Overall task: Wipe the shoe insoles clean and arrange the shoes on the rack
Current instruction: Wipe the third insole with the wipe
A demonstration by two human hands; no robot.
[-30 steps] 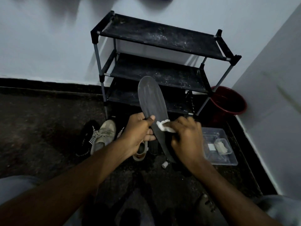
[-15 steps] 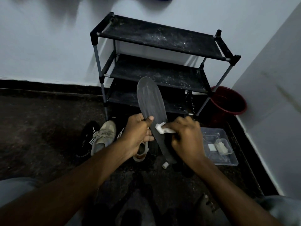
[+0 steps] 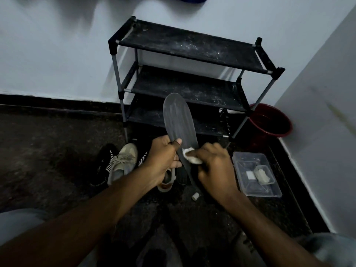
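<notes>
Left hand (image 3: 163, 157) grips long grey foam insole (image 3: 179, 122) upright, in front of black three-tier metal-frame rack (image 3: 192, 49); right hand (image 3: 215, 166) pinches white crumpled wipe (image 3: 189, 157) against insole's lower part.

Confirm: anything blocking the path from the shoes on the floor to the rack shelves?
Nothing visible does. The shoes lie on the floor in front of the rack; its shelves show only dust. The insole, gripped by the left hand, hides part of the bottom shelf.
</notes>
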